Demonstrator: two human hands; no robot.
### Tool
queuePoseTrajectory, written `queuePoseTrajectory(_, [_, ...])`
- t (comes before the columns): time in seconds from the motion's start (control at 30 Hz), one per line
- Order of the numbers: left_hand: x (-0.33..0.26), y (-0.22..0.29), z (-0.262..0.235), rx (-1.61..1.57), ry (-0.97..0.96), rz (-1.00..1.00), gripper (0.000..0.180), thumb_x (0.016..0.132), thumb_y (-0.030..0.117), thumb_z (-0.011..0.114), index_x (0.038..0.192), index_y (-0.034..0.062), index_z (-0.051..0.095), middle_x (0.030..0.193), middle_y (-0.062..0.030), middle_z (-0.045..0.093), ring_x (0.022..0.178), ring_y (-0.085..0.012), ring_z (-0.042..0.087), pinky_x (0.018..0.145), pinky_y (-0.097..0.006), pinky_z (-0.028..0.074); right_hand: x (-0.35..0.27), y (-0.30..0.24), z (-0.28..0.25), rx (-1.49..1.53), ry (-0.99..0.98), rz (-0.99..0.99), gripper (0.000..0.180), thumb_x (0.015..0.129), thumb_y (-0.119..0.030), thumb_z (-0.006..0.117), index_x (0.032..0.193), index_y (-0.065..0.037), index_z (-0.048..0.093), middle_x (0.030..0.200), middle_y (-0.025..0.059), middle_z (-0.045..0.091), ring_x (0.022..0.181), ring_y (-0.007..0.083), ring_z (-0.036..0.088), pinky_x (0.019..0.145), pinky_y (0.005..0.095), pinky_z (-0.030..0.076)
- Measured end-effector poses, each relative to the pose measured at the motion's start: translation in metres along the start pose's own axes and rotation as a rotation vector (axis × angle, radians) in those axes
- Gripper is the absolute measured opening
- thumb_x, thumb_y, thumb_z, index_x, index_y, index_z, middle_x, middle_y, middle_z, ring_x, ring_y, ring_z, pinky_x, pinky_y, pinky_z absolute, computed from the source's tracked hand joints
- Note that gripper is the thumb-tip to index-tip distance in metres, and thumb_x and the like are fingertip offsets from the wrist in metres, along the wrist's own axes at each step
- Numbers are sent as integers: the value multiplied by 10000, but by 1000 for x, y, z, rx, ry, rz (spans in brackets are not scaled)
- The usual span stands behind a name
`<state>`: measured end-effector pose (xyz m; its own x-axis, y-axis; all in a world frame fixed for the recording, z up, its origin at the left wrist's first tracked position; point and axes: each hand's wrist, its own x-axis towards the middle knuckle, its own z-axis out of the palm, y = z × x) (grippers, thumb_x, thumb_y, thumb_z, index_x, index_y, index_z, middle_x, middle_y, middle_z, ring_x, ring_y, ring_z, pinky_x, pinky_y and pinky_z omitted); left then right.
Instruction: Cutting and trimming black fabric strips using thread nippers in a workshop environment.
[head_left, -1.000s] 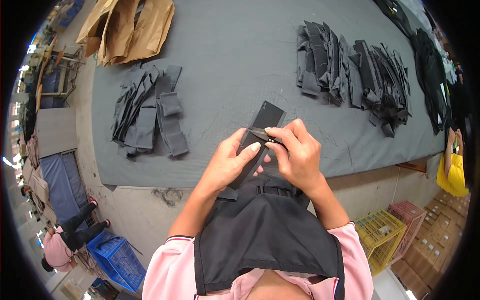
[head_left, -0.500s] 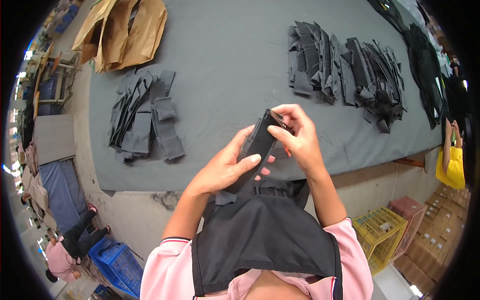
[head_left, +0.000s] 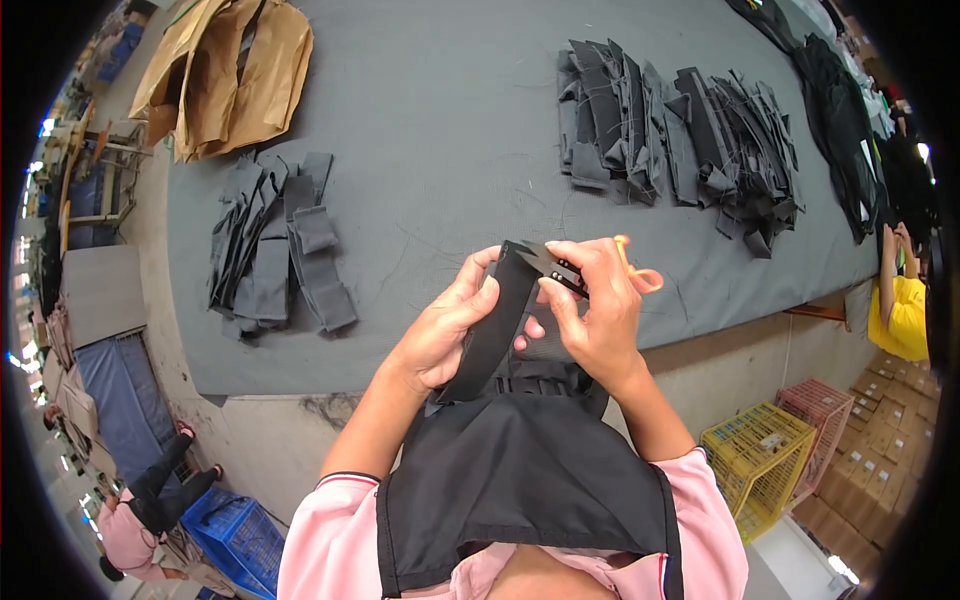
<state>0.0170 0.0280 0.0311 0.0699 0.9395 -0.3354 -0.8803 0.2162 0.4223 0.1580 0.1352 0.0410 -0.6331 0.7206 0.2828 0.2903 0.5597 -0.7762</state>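
My left hand (head_left: 450, 325) grips a long black fabric strip (head_left: 497, 320) that hangs down toward my black apron (head_left: 520, 490). My right hand (head_left: 600, 300) holds small thread snips (head_left: 600, 270) with orange handles, their dark blades at the strip's upper end. Both hands are raised above the near edge of the grey table (head_left: 440, 130). Part of the snips is hidden by my fingers.
A pile of black strips (head_left: 270, 250) lies on the table at the left, and larger heaps of black pieces (head_left: 670, 130) lie at the back right. Brown paper patterns (head_left: 230, 70) sit at the far left. Yellow and pink crates (head_left: 770, 450) stand on the floor at the right. Another person (head_left: 905, 300) in yellow is at the right edge.
My hands lifted the strip off the table edge and brought it closer. The snips' orange handles now show beside my right hand.
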Motion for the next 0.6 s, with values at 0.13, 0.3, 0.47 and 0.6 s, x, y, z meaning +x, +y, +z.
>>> queuePoseTrajectory(0.13, [1, 0, 4, 20, 17, 0, 466, 959, 276, 452, 1336, 116, 231, 1140, -176, 520, 892, -250, 601, 714, -328, 521, 1, 0, 1, -152, 21, -108, 294, 723, -73, 678, 1004, -91, 592, 822, 42, 519, 624, 213, 535, 565, 322, 405])
queuePoseTrajectory(0.3, [-1, -3, 4, 40, 30, -7, 452, 954, 282, 465, 1323, 113, 266, 1147, -173, 521, 870, -246, 605, 697, -320, 518, 1, -5, 8, 46, -36, 88, 236, 774, -86, 659, 997, -73, 583, 826, 26, 536, 629, 158, 536, 571, 264, 429])
queuePoseTrajectory(0.47, [-3, 0, 5, 93, 28, -12, 424, 953, 277, 471, 1307, 119, 299, 1045, -158, 572, 818, -241, 615, 675, -326, 518, -2, 12, 6, 1104, -239, 771, 240, 879, -158, 596, 1065, -19, 531, 818, 6, 544, 575, 70, 495, 539, 261, 472])
queuePoseTrajectory(0.6, [-4, 2, 4, 74, 20, -52, 436, 953, 277, 470, 1318, 119, 292, 1016, -169, 585, 789, -236, 617, 655, -321, 518, -11, 17, 11, 1698, -380, 877, 258, 897, -176, 571, 1110, -38, 521, 811, 22, 554, 516, 49, 425, 451, 197, 405])
